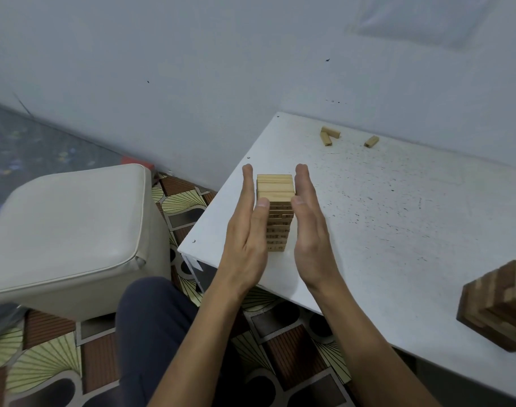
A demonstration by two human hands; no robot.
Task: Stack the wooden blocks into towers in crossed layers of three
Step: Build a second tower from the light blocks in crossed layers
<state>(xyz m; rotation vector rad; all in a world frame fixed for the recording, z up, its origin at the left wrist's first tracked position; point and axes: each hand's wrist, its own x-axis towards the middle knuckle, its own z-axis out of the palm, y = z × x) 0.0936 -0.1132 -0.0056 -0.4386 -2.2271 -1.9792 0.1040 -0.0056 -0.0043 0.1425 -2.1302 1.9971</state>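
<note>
A tower of pale wooden blocks [276, 189] stands near the left corner of the white table [383, 207], built of several crossed layers with three blocks across the top. My left hand [246, 230] lies flat against the tower's left side, fingers straight. My right hand [308, 227] lies flat against its right side in the same way. Both palms press inward on the stack; neither hand curls around a block. Three loose blocks rest at the table's far side: a touching pair [328, 135] and a single one [371, 141].
A second tower of darker and lighter wood [500, 306] stands at the table's right front edge, partly cut off. A cream padded stool [71, 230] sits left of the table. My knee in dark trousers [151, 318] is below. A wall runs behind.
</note>
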